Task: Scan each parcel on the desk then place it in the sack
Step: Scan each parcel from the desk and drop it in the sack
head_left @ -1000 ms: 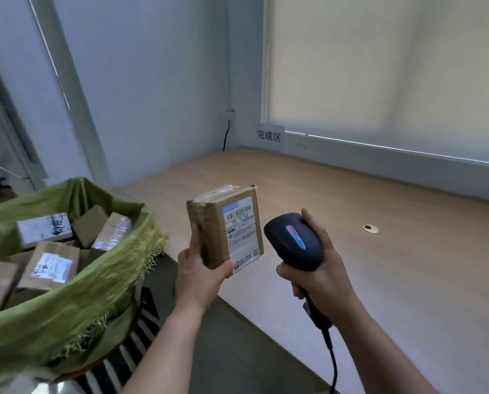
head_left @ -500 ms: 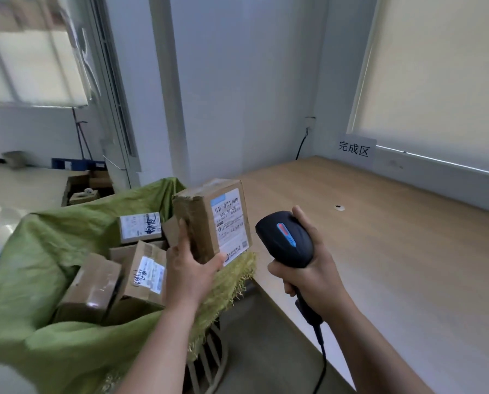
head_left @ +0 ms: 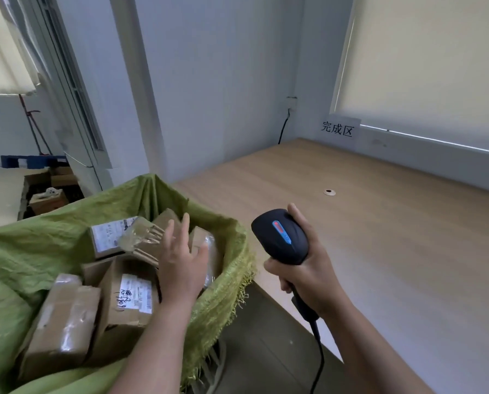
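Left hand (head_left: pixel 180 260), fingers spread, hovers over blurred parcel (head_left: pixel 143 240) in green sack (head_left: pixel 226 282); right hand (head_left: pixel 308 271) grips barcode scanner (head_left: pixel 280 237) above counter (head_left: pixel 393 251).

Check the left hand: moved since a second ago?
Yes. The left hand, which held a parcel beside the green sack, is now over the sack's opening, fingers open, holding nothing.

Looks like a small parcel-sorting room in an office: green woven sack (head_left: pixel 209 294) stuffed with taped cardboard parcels (head_left: pixel 64 319) lower left, handheld barcode scanner (head_left: pixel 280 237) at center, long wooden desk (head_left: pixel 393 251), and a wall sign (head_left: pixel 338 128) reading 完成区.
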The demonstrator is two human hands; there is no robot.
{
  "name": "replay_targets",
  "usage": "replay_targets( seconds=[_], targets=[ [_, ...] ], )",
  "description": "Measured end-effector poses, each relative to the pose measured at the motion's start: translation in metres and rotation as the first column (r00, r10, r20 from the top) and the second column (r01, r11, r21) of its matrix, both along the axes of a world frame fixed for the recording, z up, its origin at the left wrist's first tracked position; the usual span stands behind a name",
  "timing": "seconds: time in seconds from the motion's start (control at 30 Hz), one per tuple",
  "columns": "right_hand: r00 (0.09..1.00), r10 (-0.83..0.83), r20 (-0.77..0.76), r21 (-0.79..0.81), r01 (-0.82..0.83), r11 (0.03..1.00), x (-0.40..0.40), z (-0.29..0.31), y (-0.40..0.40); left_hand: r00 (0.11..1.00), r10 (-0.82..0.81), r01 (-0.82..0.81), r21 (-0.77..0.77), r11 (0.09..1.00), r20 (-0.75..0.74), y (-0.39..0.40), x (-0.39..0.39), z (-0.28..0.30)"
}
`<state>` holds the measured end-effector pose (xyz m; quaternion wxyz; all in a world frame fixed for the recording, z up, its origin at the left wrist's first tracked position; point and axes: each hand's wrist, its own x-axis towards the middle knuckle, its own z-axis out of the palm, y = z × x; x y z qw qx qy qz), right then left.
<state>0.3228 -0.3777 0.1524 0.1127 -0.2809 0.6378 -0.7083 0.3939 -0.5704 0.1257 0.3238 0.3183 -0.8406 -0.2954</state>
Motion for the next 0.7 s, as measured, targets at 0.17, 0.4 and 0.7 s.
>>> replay_targets(
  seconds=[0.17, 0.4, 0.7],
  targets=[
    [0.992, -0.122, 0.017, 0.058, 0.121, 0.991, -0.001, -0.008, 0.051, 0.971, -0.225, 0.225, 0.01, 0.974, 0.076, 0.051, -0.025, -0.013],
    [0.966, -0.26, 0.016, 0.052, 0.259, 0.965, 0.016, -0.009, 0.152, 0.913, -0.388, 0.39, 0.012, 0.921, 0.129, 0.151, -0.04, -0.022],
    [0.905, -0.426, 0.004, 0.022, 0.426, 0.904, 0.046, -0.011, 0.305, 0.816, -0.549, 0.562, -0.03, 0.826, 0.18, 0.303, -0.038, -0.022]
  ],
)
